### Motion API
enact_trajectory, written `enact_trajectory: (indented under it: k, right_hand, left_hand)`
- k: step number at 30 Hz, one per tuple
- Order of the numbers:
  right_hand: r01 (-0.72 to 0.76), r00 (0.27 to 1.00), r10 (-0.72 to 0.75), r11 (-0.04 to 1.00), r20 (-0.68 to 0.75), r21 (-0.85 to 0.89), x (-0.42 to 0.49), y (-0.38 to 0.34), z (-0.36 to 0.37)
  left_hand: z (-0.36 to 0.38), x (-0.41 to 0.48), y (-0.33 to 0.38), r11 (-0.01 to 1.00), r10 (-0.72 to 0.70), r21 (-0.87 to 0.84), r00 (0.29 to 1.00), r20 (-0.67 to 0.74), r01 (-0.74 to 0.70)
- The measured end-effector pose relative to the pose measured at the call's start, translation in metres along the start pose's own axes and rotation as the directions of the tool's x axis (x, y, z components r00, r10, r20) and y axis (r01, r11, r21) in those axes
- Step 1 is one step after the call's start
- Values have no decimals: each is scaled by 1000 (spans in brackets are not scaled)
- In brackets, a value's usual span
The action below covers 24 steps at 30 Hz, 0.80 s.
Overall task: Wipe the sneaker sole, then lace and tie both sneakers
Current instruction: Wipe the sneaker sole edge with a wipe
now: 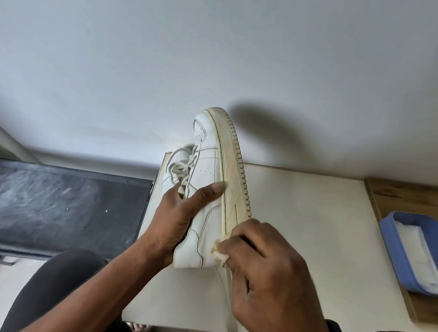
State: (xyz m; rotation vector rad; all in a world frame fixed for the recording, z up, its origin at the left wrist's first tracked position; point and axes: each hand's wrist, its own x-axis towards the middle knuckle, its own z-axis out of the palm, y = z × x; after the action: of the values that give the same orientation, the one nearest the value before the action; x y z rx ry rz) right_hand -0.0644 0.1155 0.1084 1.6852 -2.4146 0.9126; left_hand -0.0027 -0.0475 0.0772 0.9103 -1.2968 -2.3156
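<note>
At frame centre the left hand (pixel 179 215) gripped 1 sneaker (pixel 207 162) sideways over the tabletop (pixel 300 226); the right hand (pixel 269 276) pinched a wipe (pixel 220 256) on its sole (pixel 232 167) edge. Wiping looked underway; lacing and tying remained.

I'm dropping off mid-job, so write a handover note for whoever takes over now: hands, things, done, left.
Left hand grips the white leather sneaker, held on its side above the white table.
Right hand pinches a small white wipe against the yellowed rubber sole edge near the heel.
Second white sneaker sits behind on the table; blue plastic tray of wipes at right.
Done: wiping under way; sole looks yellowish.
Left: finish wiping, then lace and tie both; no tied bow shows.
</note>
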Motion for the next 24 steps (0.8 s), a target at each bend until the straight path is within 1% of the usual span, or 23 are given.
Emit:
enact_trajectory:
  k: [5,7,11,14,17,19,22,24]
  right_hand:
    - [-112,990,111,994,-88,-9,6,18,-9]
    - [-94,992,93,996,-84,-10,6,15,-9]
    - [3,1000,-3,1000,4,6,2,3,-5]
    - [-54,998,54,998,-40,15,5,13,-9]
    - [-117,991,115,993,-75,-16,8,21,-13]
    - [-87,995,86,996,-55,-14,8,17,-11]
    - [-9,1000,9,1000,21,-10,5,9,-8]
    - [-32,999,32,999,19,4,7,14,-11]
  left_hand:
    - [0,2,-1,1000,21,13,1000,2,-21]
    - [-1,1,-1,1000,23,19,1000,8,-23]
    - [-2,0,-2,1000,25,19,999,31,-25]
    - [-1,0,-2,999,35,37,999,34,-37]
    - [1,-1,-3,998,37,59,999,26,-39]
    - [1,-2,-3,997,37,64,999,25,-39]
    - [0,-2,-4,998,24,63,999,39,-26]
    - [1,-3,-4,998,16,64,999,41,-19]
